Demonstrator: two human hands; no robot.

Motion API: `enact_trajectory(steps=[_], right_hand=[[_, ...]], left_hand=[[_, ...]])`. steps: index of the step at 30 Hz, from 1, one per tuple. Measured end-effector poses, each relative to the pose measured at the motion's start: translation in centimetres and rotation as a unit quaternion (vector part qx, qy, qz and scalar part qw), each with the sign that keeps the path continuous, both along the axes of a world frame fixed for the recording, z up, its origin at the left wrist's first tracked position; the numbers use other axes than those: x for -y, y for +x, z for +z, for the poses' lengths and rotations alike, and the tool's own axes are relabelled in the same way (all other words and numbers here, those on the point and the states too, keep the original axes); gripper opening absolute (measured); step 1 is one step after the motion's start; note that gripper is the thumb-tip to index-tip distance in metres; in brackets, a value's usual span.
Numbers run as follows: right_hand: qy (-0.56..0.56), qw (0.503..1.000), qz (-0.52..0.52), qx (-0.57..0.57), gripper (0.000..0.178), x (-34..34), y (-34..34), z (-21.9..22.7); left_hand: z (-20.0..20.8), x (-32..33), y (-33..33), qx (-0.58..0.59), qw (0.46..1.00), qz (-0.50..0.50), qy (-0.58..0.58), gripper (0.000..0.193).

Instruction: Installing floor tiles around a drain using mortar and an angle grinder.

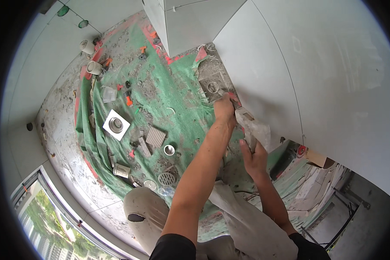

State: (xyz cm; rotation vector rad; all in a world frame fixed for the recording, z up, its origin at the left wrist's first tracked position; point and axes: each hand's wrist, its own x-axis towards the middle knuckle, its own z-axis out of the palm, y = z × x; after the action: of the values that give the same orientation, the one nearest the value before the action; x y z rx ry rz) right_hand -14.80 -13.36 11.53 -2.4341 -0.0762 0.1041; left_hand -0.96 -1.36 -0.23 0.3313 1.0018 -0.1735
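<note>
Grey mortar cakes the stiff, heavy-looking trowel (252, 130); right hand (254, 157) clasps its handle, left hand (224, 110) seemingly pinches a red-handled tool (234, 100).

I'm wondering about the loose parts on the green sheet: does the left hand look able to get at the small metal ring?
Probably yes: the left hand is at the floor drain, and the metal ring lies uncovered beside that forearm.

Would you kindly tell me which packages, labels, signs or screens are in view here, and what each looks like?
Clear plastic bag: lies on the green sheet, upper left; small, crumpled, see-through.
Cardboard box: against the wall at right; brown, only a corner shows.
Labels, signs or screens: none that I can make out.
</note>
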Motion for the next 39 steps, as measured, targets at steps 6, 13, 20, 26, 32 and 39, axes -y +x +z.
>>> enact_trajectory(steps=[6, 13, 20, 26, 32, 39], right_hand=[[0.053, 0.997, -0.033, 0.043, 0.029, 1.5, -3.0, 0.2], [0.002, 0.978, -0.083, -0.191, 0.058, 2.5, -3.7, 2.2], [-0.003, 0.979, -0.08, -0.187, 0.056, 2.0, -3.3, 2.2], [0.053, 0.996, -0.023, -0.074, 0.046, 2.3, -3.8, 2.9], [0.001, 1.0, 0.021, -0.001, 0.038, 2.7, -2.9, -0.1], [0.115, 0.992, 0.006, 0.045, 0.05, 2.0, -1.9, 1.1]], left_hand=[[-0.2, 0.0, -1.9, 0.015, 1.0, -0.022, 0.0, 0.032], [2.0, -0.3, -2.0, 0.016, 0.997, -0.041, -0.063, 0.023], [0.5, -0.7, -2.4, 0.069, 0.995, -0.027, -0.067, 0.035], [-0.5, -0.1, -0.9, 0.043, 0.992, 0.002, -0.117, 0.027], [-0.1, 0.4, 0.3, 0.021, 0.995, -0.018, -0.093, 0.032], [-1.2, -0.1, 0.1, 0.046, 0.995, -0.023, -0.088, 0.032]])
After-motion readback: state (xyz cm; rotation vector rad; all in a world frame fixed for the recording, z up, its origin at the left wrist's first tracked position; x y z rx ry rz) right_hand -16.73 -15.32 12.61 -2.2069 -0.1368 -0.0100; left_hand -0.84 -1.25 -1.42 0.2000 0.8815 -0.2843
